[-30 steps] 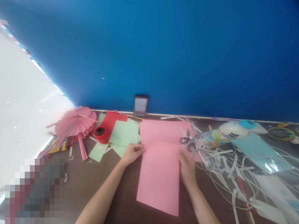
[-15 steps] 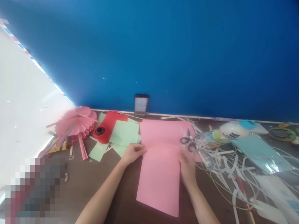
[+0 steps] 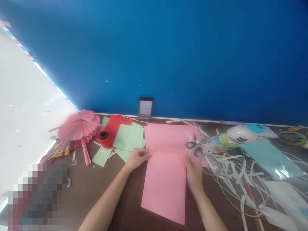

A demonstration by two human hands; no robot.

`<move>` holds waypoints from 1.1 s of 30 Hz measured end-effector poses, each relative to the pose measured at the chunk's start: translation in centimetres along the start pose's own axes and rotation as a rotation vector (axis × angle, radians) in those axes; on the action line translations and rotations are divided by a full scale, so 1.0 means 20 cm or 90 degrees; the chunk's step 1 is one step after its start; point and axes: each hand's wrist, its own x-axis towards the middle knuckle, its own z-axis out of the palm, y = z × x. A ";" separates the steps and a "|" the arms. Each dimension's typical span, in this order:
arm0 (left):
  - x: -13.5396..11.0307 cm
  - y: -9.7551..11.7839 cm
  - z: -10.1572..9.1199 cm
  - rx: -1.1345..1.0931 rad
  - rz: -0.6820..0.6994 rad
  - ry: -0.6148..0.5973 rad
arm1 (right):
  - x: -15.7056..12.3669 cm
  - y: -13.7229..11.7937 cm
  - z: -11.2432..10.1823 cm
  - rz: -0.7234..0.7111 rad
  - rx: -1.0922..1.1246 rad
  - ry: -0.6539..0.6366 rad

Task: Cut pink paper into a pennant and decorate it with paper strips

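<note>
In the middle of the view is a sheet of pink paper (image 3: 164,186), its near end lifted toward me. My left hand (image 3: 137,159) pinches its left edge between thumb and fingers. On the opposite edge, my right hand (image 3: 193,171) grips the sheet, with the thumb side toward it and some fingers hidden. Behind it lies more pink paper (image 3: 166,136); I cannot tell whether the two are one piece. Black-handled scissors (image 3: 194,146) rest on the pink paper just beyond my right hand.
Pale green sheets (image 3: 128,137) and a red roll (image 3: 106,138) lie left of the paper. Farther left is a pleated pink paper fan (image 3: 78,126). Tangled white strips (image 3: 234,175), a white bottle (image 3: 242,133) and a light-blue packet (image 3: 271,157) crowd the right. A blue wall (image 3: 168,57) rises behind.
</note>
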 end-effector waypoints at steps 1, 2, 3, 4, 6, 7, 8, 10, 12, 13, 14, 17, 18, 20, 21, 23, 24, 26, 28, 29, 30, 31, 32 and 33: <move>0.00 0.00 0.00 -0.003 0.000 -0.001 | 0.00 0.00 0.00 -0.002 0.001 0.000; 0.00 0.00 0.00 -0.004 0.003 -0.004 | 0.00 0.00 0.00 -0.003 0.002 -0.002; 0.00 0.00 0.00 -0.004 0.006 -0.008 | 0.00 0.00 0.00 -0.004 0.003 -0.004; 0.00 0.00 0.00 -0.001 0.011 -0.011 | 0.00 -0.01 0.00 -0.004 0.004 -0.006; 0.00 -0.01 -0.01 0.008 0.022 -0.013 | 0.00 -0.01 0.00 0.000 0.005 -0.008; 0.00 -0.01 -0.01 0.014 0.028 -0.013 | 0.00 -0.01 0.00 0.001 0.007 -0.009; 0.00 -0.01 -0.01 0.019 0.035 -0.015 | 0.00 -0.01 0.00 0.001 0.011 -0.009; 0.00 -0.01 -0.01 0.026 0.048 -0.026 | 0.00 -0.01 0.00 0.000 0.017 -0.012; 0.01 -0.01 -0.01 0.030 0.055 -0.039 | 0.00 -0.01 -0.01 0.002 0.017 -0.017; 0.01 -0.02 -0.01 0.030 0.056 -0.042 | 0.00 -0.01 -0.01 0.003 0.015 -0.018; 0.01 -0.02 -0.01 0.030 0.055 -0.042 | 0.00 -0.01 -0.01 0.004 0.013 -0.019; 0.01 -0.03 -0.02 0.023 0.053 -0.031 | 0.00 0.00 0.00 0.006 0.012 -0.018; 0.02 -0.03 -0.02 0.021 0.054 -0.028 | 0.00 0.01 0.00 0.007 0.013 -0.014; 0.02 -0.04 -0.02 0.017 0.057 -0.029 | 0.00 0.02 0.00 0.012 0.014 -0.004; 0.02 -0.04 -0.02 0.016 0.059 -0.032 | 0.00 0.03 0.00 0.014 0.015 0.001; 0.02 -0.04 -0.02 0.019 0.059 -0.038 | 0.00 0.03 0.00 0.018 0.015 0.008; 0.01 -0.04 -0.02 0.022 0.060 -0.041 | 0.00 0.03 0.00 0.018 0.014 0.008; 0.01 -0.03 -0.02 0.030 0.062 -0.047 | 0.01 0.03 0.00 0.014 0.011 0.004; 0.01 -0.02 -0.02 0.036 0.067 -0.053 | 0.01 0.01 0.00 0.009 0.015 0.005; 0.00 -0.02 -0.02 0.038 0.070 -0.056 | 0.01 0.01 0.00 0.007 0.017 0.007; 0.00 -0.02 -0.02 0.040 0.071 -0.059 | 0.01 0.00 0.00 0.006 0.018 0.010; 0.00 -0.01 -0.02 0.042 0.072 -0.060 | 0.01 0.00 0.00 0.006 0.016 0.009; 0.00 -0.01 -0.02 0.045 0.070 -0.061 | 0.00 -0.01 0.00 0.007 0.011 0.004; 0.00 0.00 -0.02 0.046 0.067 -0.062 | 0.00 -0.01 0.00 0.008 0.006 -0.003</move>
